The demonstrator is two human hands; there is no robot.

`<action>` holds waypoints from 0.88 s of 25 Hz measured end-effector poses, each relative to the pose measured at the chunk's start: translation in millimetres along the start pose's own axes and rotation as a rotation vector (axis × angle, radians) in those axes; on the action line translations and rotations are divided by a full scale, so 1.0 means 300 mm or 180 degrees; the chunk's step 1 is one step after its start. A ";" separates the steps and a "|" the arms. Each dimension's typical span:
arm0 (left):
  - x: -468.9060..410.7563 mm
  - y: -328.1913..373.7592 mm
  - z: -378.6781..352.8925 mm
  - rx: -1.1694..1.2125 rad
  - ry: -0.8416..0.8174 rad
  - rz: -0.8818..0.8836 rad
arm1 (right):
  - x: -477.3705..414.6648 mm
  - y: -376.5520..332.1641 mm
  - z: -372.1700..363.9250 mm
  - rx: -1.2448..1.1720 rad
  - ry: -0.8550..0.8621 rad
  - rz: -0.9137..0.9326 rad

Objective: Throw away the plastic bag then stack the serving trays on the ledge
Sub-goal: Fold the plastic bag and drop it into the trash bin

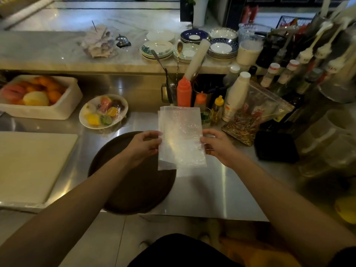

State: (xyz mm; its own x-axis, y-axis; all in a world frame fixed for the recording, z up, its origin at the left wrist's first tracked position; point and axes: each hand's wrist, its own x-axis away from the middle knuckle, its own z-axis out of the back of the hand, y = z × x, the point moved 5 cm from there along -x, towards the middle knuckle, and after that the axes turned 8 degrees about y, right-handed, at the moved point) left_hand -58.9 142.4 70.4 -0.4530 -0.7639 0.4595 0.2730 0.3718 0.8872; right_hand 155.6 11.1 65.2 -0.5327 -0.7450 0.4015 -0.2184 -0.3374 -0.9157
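Note:
A clear plastic bag (181, 137) is held flat and upright above the steel counter, between both hands. My left hand (143, 145) pinches its left edge and my right hand (219, 146) pinches its right edge. Under my left forearm a round dark brown serving tray (134, 189) lies on the counter, reaching its front edge. A black rectangular tray (275, 147) lies at the right. The marble ledge (57, 53) runs along the back, above the counter.
A white cutting board (28, 164) lies at the left. A fruit tub (38, 97) and a plate of fruit (104, 111) stand behind it. Squeeze bottles (184, 92), a zip bag of picks (254, 116) and syrup bottles crowd the right. Stacked plates (221, 48) stand on the ledge.

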 end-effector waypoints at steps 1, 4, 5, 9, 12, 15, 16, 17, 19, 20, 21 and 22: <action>0.002 0.019 0.036 0.0056 0.0003 -0.0047 | 0.002 -0.019 -0.034 -0.0027 -0.0017 0.0046; 0.020 0.075 0.146 0.0337 0.0028 -0.0065 | 0.017 -0.079 -0.142 -0.0183 -0.0063 0.0094; 0.024 0.091 0.172 0.0430 0.0051 -0.0080 | 0.023 -0.097 -0.172 -0.0233 -0.0108 0.0123; 0.034 0.148 0.248 0.0786 0.0083 -0.0177 | 0.038 -0.163 -0.249 -0.0436 -0.0297 0.0264; 0.031 0.177 0.281 0.1000 -0.0006 -0.0265 | 0.038 -0.198 -0.268 -0.0508 -0.0428 0.0320; 0.023 0.191 0.299 0.1111 -0.0118 -0.0324 | 0.042 -0.236 -0.277 -0.0536 -0.0417 0.0336; 0.021 0.197 0.302 0.1123 -0.0168 -0.0355 | 0.042 -0.250 -0.278 -0.0540 -0.0394 0.0347; 0.021 0.203 0.305 0.1112 -0.0224 -0.0386 | 0.043 -0.262 -0.279 -0.0552 -0.0382 0.0350; 0.026 0.213 0.309 0.1076 -0.0325 -0.0433 | 0.041 -0.279 -0.279 -0.0619 -0.0406 0.0350; 0.028 0.215 0.311 0.1063 -0.0351 -0.0437 | 0.041 -0.285 -0.278 -0.0655 -0.0426 0.0351; 0.029 0.218 0.315 0.1046 -0.0345 -0.0447 | 0.039 -0.290 -0.277 -0.0667 -0.0437 0.0354; 0.032 0.220 0.318 0.1028 -0.0315 -0.0447 | 0.037 -0.294 -0.277 -0.0658 -0.0450 0.0365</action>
State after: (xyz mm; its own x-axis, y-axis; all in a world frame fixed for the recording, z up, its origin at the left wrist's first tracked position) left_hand -126.2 209.9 137.1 -0.5513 -0.7705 0.3199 -0.0725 0.4263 0.9017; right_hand 100.9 80.5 148.8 -0.4472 -0.8494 0.2802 -0.3334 -0.1324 -0.9334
